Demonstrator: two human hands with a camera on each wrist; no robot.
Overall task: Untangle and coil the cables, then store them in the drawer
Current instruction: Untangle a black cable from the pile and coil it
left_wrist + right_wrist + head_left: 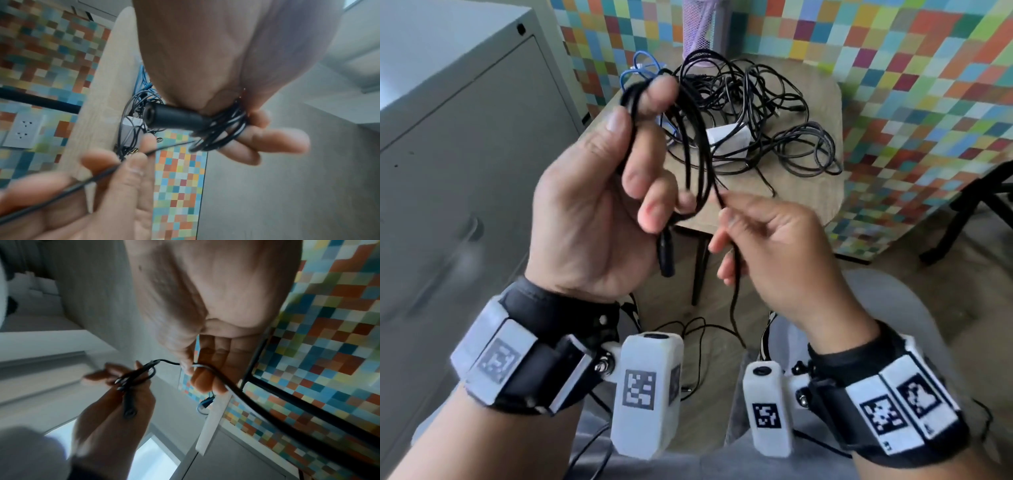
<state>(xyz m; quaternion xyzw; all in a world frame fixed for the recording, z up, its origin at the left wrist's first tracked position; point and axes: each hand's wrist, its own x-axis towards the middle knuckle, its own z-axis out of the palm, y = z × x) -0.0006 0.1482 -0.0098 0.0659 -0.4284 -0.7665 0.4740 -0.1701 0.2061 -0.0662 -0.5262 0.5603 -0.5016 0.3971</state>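
My left hand (640, 106) is raised palm-up with a black cable coil (698, 154) looped round its fingers; thumb and fingers curl round the loops. The cable's black plug (666, 253) hangs below the palm and shows close in the left wrist view (170, 118). My right hand (726, 205) pinches the free strand (246, 399) of the same cable just right of the coil; that strand drops to the floor (734, 301). Behind them, a tangled pile of black cables (767, 102) lies on the small wooden table (822, 192) with a blue cable (643, 68).
A grey cabinet (448, 154) with a drawer handle (472, 229) stands at the left. A white adapter (727, 138) sits in the pile and a purple mesh holder (698, 31) at the table's back. Black furniture legs (969, 212) are at the right, before a coloured-check wall.
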